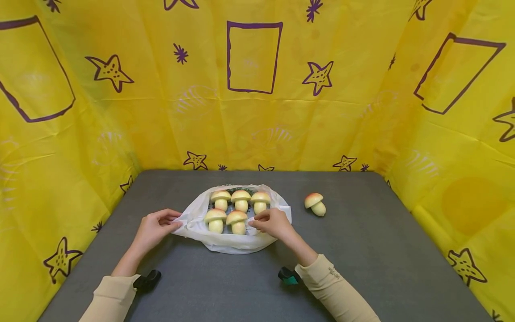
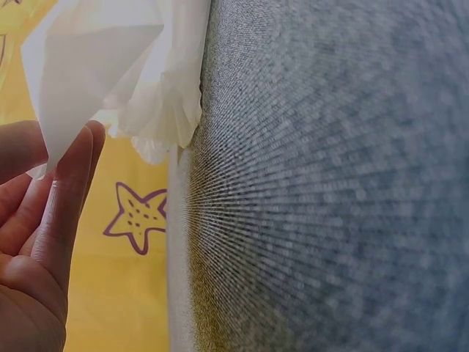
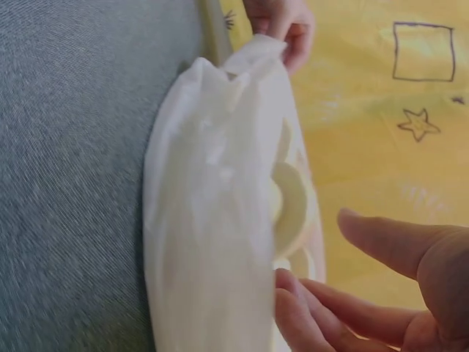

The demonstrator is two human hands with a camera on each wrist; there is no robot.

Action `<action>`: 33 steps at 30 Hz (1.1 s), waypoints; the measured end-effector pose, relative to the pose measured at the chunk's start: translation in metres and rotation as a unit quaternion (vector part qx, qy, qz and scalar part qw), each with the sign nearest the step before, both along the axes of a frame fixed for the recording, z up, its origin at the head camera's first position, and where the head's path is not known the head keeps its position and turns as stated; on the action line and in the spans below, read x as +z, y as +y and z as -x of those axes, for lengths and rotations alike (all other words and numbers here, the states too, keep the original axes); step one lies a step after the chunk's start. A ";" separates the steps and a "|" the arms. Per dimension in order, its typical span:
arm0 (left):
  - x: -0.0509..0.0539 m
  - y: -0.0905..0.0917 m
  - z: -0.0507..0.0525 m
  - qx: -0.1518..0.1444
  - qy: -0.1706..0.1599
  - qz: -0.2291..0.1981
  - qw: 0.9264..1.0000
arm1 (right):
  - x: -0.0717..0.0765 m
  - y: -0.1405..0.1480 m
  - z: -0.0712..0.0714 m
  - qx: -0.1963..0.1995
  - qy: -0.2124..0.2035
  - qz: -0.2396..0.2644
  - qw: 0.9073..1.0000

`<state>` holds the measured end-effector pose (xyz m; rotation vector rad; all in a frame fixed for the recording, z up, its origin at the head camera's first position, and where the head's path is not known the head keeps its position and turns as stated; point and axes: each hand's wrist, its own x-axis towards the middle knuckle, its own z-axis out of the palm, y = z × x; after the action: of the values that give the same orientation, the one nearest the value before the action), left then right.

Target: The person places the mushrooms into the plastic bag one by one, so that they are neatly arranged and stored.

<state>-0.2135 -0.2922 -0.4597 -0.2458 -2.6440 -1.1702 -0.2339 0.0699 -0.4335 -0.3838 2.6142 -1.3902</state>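
A white plastic bag (image 1: 237,242) lies on the table with its mouth spread wide, and several toy mushrooms (image 1: 240,196) with pale stems and orange-tinged caps sit in it in two rows. My left hand (image 1: 154,229) pinches the bag's left corner between thumb and fingers; the left wrist view shows the thin white plastic (image 2: 95,70) held there. At the bag's right side, my right hand (image 1: 275,223) reaches over its near edge. In the right wrist view its thumb stands apart from the fingers (image 3: 315,312), which touch the bag's rim beside a mushroom (image 3: 292,209).
One more toy mushroom (image 1: 315,204) lies on the dark grey table (image 1: 362,250), right of the bag. Dark green bits (image 1: 241,190) show behind the back row. Yellow cloth (image 1: 249,129) with purple star and frame drawings walls the table at the back and sides.
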 end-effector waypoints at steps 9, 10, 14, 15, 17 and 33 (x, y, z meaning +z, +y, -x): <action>-0.001 0.000 0.002 0.000 -0.008 0.003 1.000 | 0.009 0.019 0.004 -0.027 0.011 0.003 1.000; 0.000 0.000 0.002 0.000 -0.007 0.003 1.000 | 0.009 0.021 0.005 -0.031 0.014 0.002 0.999; 0.000 0.000 0.002 0.002 -0.006 0.005 1.000 | 0.009 0.030 0.008 -0.044 0.024 0.002 0.999; 0.001 0.000 0.002 0.002 -0.005 0.006 1.000 | 0.009 0.032 0.009 -0.048 0.025 0.001 0.999; 0.001 0.000 0.002 0.003 -0.002 0.006 1.000 | 0.010 0.037 0.011 -0.057 0.022 -0.001 0.998; 0.000 0.002 0.003 0.003 0.001 0.007 1.000 | 0.011 0.075 0.021 -0.107 0.016 0.012 0.994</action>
<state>-0.2166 -0.2905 -0.4594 -0.2415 -2.6508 -1.1487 -0.2545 0.1446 -0.4229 -0.1327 2.7350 -1.4894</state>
